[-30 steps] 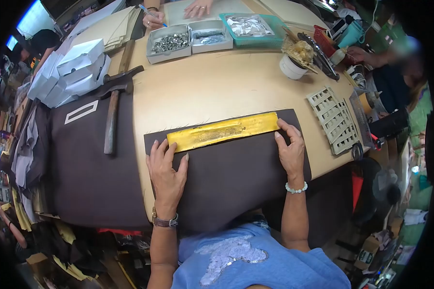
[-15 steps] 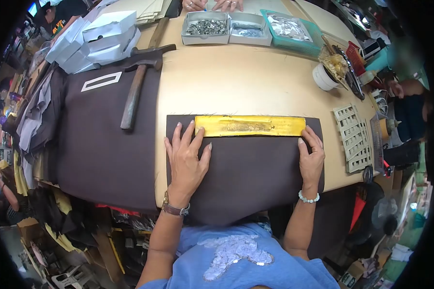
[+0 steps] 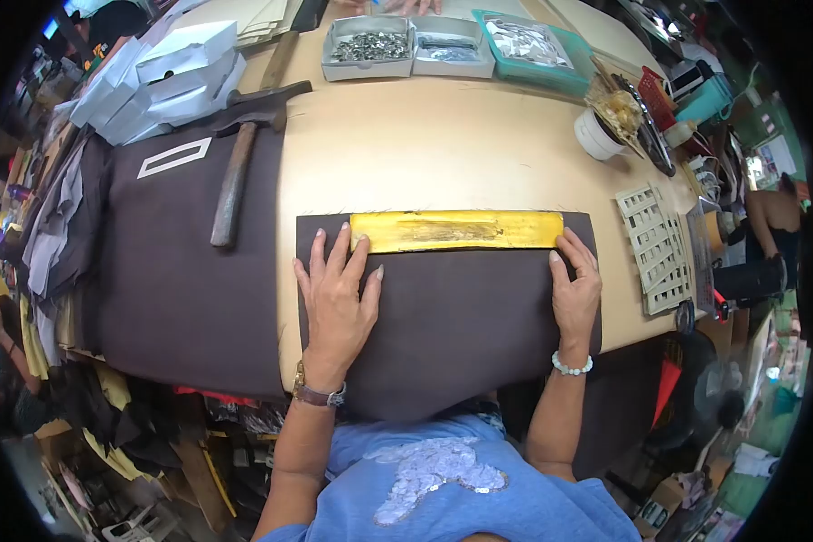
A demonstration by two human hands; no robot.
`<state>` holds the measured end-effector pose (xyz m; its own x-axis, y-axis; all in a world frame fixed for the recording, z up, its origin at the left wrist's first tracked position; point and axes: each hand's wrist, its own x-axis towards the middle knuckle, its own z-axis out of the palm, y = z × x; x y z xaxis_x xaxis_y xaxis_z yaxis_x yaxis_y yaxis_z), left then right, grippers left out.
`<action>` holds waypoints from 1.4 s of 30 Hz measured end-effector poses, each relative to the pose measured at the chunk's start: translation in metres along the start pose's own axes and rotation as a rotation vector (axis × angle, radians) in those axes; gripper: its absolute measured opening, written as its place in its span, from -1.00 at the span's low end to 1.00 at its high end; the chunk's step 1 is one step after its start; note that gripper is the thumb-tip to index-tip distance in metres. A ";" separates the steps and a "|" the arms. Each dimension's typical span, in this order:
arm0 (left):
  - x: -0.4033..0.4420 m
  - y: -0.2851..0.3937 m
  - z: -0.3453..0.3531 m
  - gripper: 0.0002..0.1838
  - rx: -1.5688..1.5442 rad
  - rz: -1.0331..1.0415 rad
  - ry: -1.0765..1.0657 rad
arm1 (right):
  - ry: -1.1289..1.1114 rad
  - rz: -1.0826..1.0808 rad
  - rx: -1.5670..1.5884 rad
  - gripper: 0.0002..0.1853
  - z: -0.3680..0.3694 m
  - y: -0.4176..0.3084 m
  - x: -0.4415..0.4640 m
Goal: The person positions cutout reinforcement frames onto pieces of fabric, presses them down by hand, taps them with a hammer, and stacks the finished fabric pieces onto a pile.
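Touches a glossy yellow rectangular strip [image 3: 456, 231], crosswise on dark-brown flat sheeting [image 3: 465, 334], at both ends, with wide-splayed left hand [image 3: 338, 301], narrower-spread right hand [image 3: 577, 294], equally near!

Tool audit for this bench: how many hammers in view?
2. The nearer hammer lies on the left-hand dark sheet; the farther hammer is just beyond it, handle pointing away from the wearer. Others may be hidden.

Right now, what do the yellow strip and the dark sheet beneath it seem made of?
Yellow strip: possibly plastic or coated board, glossy, from its bright sheen; core unclear.
Dark sheet: probably fabric or thin leather, matte, without highlights, its near edge curving softly.
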<state>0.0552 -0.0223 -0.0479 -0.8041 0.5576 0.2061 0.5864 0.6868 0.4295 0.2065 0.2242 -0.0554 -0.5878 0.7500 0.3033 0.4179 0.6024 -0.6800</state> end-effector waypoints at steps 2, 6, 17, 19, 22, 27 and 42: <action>0.000 0.000 -0.001 -0.57 -0.010 0.007 0.000 | 0.010 0.007 0.011 -0.71 0.000 -0.001 0.000; 0.001 0.000 -0.002 -0.59 -0.017 0.011 -0.005 | 0.004 0.017 0.016 -0.71 -0.001 -0.001 0.000; 0.001 0.000 -0.003 -0.59 -0.015 0.004 -0.031 | -0.001 0.022 -0.031 -0.70 -0.002 -0.004 0.000; 0.001 0.000 -0.003 -0.59 -0.013 0.005 -0.029 | -0.003 0.022 -0.027 -0.70 -0.001 -0.004 0.000; 0.000 0.000 -0.002 -0.59 -0.020 0.007 -0.025 | 0.004 0.004 -0.054 -0.71 0.000 -0.004 0.000; 0.000 -0.001 -0.001 -0.59 -0.024 0.019 -0.008 | 0.017 -0.025 -0.073 -0.71 0.001 -0.004 0.000; 0.002 0.007 -0.006 -0.59 0.143 0.061 -0.012 | 0.001 -0.205 -0.330 -0.70 0.001 -0.016 0.001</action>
<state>0.0573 -0.0190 -0.0390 -0.7660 0.6051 0.2168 0.6425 0.7106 0.2868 0.1986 0.2150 -0.0447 -0.6819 0.6047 0.4115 0.4919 0.7955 -0.3540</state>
